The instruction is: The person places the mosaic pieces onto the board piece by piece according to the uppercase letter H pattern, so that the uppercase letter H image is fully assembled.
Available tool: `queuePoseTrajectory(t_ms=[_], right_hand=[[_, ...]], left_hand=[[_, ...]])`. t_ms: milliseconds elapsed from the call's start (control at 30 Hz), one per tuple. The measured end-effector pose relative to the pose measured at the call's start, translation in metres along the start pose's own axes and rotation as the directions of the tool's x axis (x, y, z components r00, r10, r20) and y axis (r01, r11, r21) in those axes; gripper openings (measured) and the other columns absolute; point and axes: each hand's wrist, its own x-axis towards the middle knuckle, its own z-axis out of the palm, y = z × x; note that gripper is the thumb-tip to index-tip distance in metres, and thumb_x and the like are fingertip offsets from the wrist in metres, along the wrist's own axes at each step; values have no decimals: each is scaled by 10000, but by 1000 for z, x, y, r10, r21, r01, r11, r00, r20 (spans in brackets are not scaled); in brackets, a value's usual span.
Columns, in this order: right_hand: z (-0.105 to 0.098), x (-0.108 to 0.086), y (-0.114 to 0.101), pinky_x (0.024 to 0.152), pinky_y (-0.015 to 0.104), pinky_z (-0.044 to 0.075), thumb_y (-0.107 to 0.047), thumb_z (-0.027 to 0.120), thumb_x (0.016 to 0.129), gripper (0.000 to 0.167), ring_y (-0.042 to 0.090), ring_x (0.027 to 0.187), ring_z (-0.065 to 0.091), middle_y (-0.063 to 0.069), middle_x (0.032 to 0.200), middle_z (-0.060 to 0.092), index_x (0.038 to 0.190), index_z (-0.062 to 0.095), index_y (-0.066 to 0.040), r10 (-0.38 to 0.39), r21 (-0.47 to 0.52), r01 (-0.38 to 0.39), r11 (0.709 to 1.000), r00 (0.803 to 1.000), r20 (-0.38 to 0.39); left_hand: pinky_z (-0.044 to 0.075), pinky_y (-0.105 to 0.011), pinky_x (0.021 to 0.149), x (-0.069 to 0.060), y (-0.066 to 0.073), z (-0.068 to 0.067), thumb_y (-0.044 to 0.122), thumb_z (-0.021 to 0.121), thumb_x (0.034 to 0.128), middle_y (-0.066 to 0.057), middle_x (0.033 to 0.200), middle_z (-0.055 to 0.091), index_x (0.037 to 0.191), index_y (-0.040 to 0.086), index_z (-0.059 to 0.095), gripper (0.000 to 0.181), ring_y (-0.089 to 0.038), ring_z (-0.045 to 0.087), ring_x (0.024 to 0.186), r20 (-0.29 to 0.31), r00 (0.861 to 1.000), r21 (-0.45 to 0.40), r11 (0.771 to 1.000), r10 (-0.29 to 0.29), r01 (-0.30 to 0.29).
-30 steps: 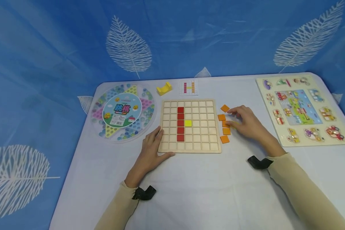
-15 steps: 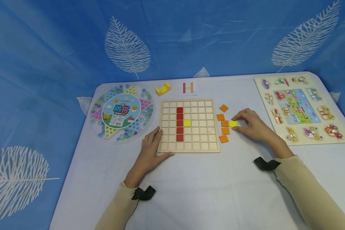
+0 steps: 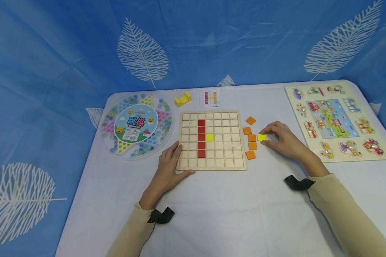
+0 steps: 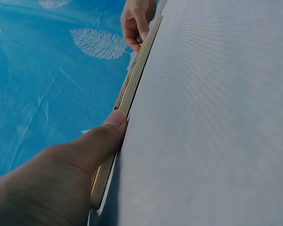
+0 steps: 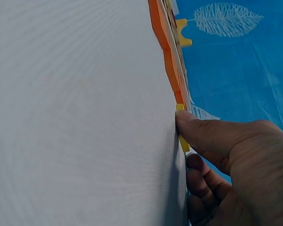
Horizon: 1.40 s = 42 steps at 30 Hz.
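Observation:
A wooden grid board (image 3: 228,163) lies mid-table, with a column of red tiles (image 3: 201,137) and one yellow tile (image 3: 209,137) touching that column's right side. My left hand (image 3: 165,171) rests along the board's lower left corner, fingers extended; the left wrist view shows its thumb against the board's edge (image 4: 140,66). Right of the board, my right hand (image 3: 284,141) pinches a second yellow tile (image 3: 261,137) between thumb and finger, at the table surface. Several orange tiles (image 3: 252,146) lie between that tile and the board.
Behind the board are a pattern card (image 3: 209,97) and a yellow stand (image 3: 183,99). A round marble game (image 3: 136,125) lies to the left, a wooden picture puzzle (image 3: 339,121) to the right. A blue leaf-printed cloth (image 3: 212,43) hangs behind the table.
My right hand has moved right from the orange tiles, with a yellow tile now visible in its fingers, separate from them. My left hand has stayed on the board.

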Motion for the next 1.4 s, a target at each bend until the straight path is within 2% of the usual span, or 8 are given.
queuePoseTrajectory(t_ms=[267, 667, 1033, 1300, 1400], right_hand=[[0, 1, -3, 919, 467, 324, -11, 744, 830, 261, 294, 1044, 458, 144, 1110, 525, 1074, 652, -15, 23, 7, -23, 1000, 1000, -1], [0, 3, -4, 908, 475, 319, 3, 729, 840, 248, 297, 1041, 453, 153, 1105, 518, 1072, 641, 8, -1, -2, 1, 1000, 1000, 12], [1, 2, -6, 863, 435, 357, -2, 754, 826, 224, 262, 985, 490, 111, 1040, 559, 1036, 676, -6, -82, -110, 78, 991, 996, -31], [1, 3, -5, 841, 411, 359, -7, 756, 825, 235, 245, 954, 493, 114, 1015, 575, 1043, 668, -5, -109, -120, 101, 988, 992, -60], [1, 5, -8, 859, 436, 355, -9, 757, 825, 248, 266, 972, 494, 123, 1023, 580, 1054, 663, -7, -123, -93, 116, 989, 990, -76]], left_hand=[[277, -577, 1048, -2, 0, 0, 421, 816, 772, -176, 1576, 279, 1516, 29, 340, 966, -423, 320, 1367, 1, 1000, -2, 1000, -15, 15], [276, -582, 1043, -3, -2, 1, 418, 815, 773, -182, 1576, 275, 1521, 29, 327, 974, -431, 319, 1365, -1, 1000, -3, 1000, -17, 17], [279, -579, 1040, -5, -1, 1, 429, 809, 779, -174, 1581, 270, 1524, 34, 324, 973, -422, 318, 1368, 6, 1000, -9, 1000, -27, 27], [280, -584, 1046, -2, 0, 0, 426, 808, 780, -175, 1583, 266, 1522, 23, 322, 974, -420, 316, 1368, 8, 1000, -4, 1000, -13, 13], [280, -580, 1044, -1, 1, -1, 423, 808, 781, -175, 1583, 266, 1521, 19, 322, 973, -414, 318, 1366, 12, 1000, -6, 1000, -12, 12]])
